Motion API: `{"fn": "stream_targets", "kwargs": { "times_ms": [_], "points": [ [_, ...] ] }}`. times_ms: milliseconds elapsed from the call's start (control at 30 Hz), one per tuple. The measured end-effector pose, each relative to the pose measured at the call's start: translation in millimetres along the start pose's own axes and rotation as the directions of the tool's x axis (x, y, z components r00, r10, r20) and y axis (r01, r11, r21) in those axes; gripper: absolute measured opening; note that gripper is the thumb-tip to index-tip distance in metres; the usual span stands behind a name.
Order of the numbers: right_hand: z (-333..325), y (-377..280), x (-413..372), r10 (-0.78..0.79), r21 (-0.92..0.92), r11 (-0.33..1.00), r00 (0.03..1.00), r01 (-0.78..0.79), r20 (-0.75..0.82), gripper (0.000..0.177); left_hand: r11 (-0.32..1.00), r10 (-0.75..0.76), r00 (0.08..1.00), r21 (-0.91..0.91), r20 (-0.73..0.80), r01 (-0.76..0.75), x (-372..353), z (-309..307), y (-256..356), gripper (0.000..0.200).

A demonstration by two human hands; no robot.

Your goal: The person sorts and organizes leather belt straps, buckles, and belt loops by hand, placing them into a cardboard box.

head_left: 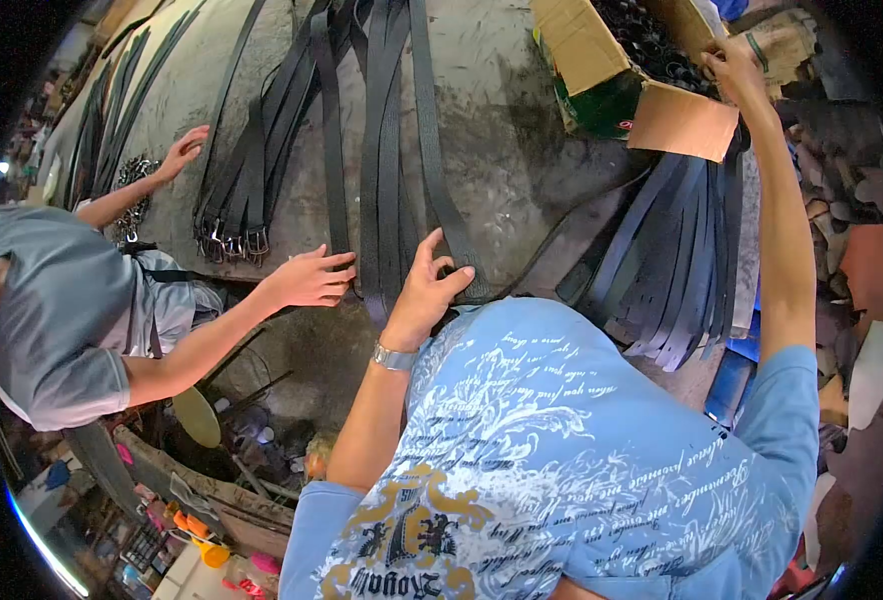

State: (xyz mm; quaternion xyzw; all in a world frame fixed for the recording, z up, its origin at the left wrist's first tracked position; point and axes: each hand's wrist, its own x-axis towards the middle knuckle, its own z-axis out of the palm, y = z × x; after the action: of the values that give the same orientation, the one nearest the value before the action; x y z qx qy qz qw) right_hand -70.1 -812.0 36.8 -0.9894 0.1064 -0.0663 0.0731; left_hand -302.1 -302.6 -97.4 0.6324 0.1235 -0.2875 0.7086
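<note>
On the grey tabletop [522, 150], long black straps [387, 150] are lying flat and side by side, seemingly so that they stay straight and easy to tell apart. The person's left hand [430, 285] is resting on the near ends of these straps. Its grip is loose, with fingers spread and pressing down rather than closing around anything, probably to pin the ends in place. The right hand [732, 68] is reaching far out to the open cardboard box [682, 120] at the tabletop's corner; whether its grip is closing on the rim or on something inside cannot be told. Below the box, another bundle of straps [677, 260] is hanging over the edge. At the left, a co-worker's hand [307, 280] is hovering just beside the same strap ends.
</note>
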Motion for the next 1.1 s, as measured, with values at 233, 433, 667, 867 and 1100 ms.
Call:
{"fn": "stream_targets", "kwargs": {
  "times_ms": [233,433,667,867,1100],
  "points": [
    [57,50,30,-0.077,0.296,0.953,0.995,0.056,0.061,0.023,0.995,0.036,0.999,0.088,0.017,-0.037,-6,-4,0,0.079],
    [16,-19,-28,-0.175,-0.103,0.978,0.983,0.179,0.054,0.034,0.998,-0.013,0.998,0.063,0.054,0.01,-8,2,2,0.064],
    [39,8,-13,-0.151,-0.041,0.988,0.988,0.149,-0.034,0.034,0.999,0.006,1.0,0.049,0.016,-0.007,-13,14,2,0.063],
    [50,29,0,-0.192,0.026,0.98,0.969,0.198,-0.156,0.033,0.999,0.017,1.0,0.05,-0.011,-0.017,-14,36,-9,0.059],
    [43,7,-10,-0.229,0.145,0.954,0.95,0.262,-0.213,0.026,0.99,0.021,0.998,0.139,-0.062,-0.012,-22,50,-12,0.054]
  ]
}}
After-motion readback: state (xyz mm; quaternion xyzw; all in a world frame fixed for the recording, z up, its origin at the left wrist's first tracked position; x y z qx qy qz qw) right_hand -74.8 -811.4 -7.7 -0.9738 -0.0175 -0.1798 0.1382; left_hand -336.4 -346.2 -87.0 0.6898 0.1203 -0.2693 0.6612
